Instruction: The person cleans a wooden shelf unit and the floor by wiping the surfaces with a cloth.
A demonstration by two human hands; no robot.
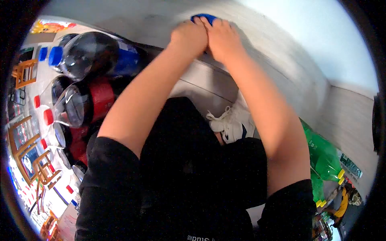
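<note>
Both my hands reach to the top of the view and meet at a small bright-blue piece of what looks like cloth point(204, 18), against a pale wood-grain surface. My left hand point(189, 38) is closed, its fingers bent down at the blue piece. Right beside it and touching it, my right hand point(226, 38) curls its fingers over the same piece. Most of the blue piece is hidden under the fingers, so its full shape does not show.
Large cola bottles with a blue cap point(55, 56) and red caps point(48, 117) crowd the left side. Green bottles point(321, 156) with yellow caps stand at the right. A white shoe point(231, 122) shows below my hands. Wooden chairs point(26, 74) are farther left.
</note>
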